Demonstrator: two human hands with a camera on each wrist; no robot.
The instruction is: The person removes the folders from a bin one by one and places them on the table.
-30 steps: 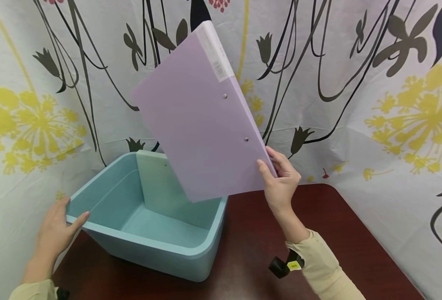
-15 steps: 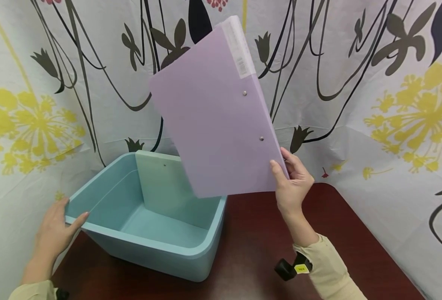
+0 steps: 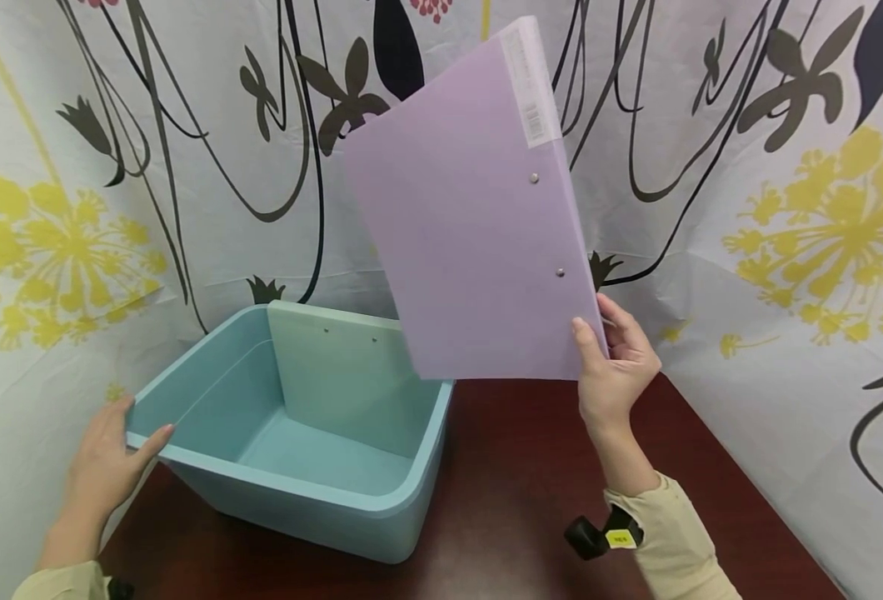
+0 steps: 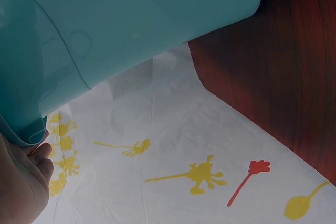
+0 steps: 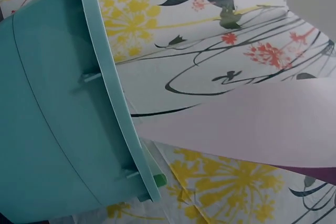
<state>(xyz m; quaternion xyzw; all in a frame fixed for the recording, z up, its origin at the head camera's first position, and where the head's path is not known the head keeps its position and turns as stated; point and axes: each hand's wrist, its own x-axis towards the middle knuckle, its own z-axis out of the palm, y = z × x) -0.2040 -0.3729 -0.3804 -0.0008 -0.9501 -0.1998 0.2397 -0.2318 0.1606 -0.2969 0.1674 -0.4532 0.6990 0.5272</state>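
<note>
A light purple ring binder or file folder (image 3: 471, 233) is held up, tilted, by my right hand (image 3: 620, 379). The thumb lies on its near face, by the lower right corner, and the fingers are behind the spine. A white barcode label (image 3: 533, 92) sits at the spine's top, with two metal rivets below. My left hand (image 3: 104, 467) grips the left corner of the blue plastic tub (image 3: 299, 517), thumb over the rim; curled fingers (image 4: 44, 169) show below the rim in the left wrist view. A pale green folder (image 3: 344, 375) leans against the tub's back wall inside.
The tub stands on a dark red-brown wooden table (image 3: 516, 492). A white cloth printed with flowers (image 3: 711, 208) hangs behind and at the sides. Black cameras are strapped at the wrists, the right wrist camera (image 3: 587, 537) hanging above the table.
My right hand has carried the purple folder rightward, turning it more upright, and more of the green folder shows behind it. The left hand and the tub have stayed in place.
</note>
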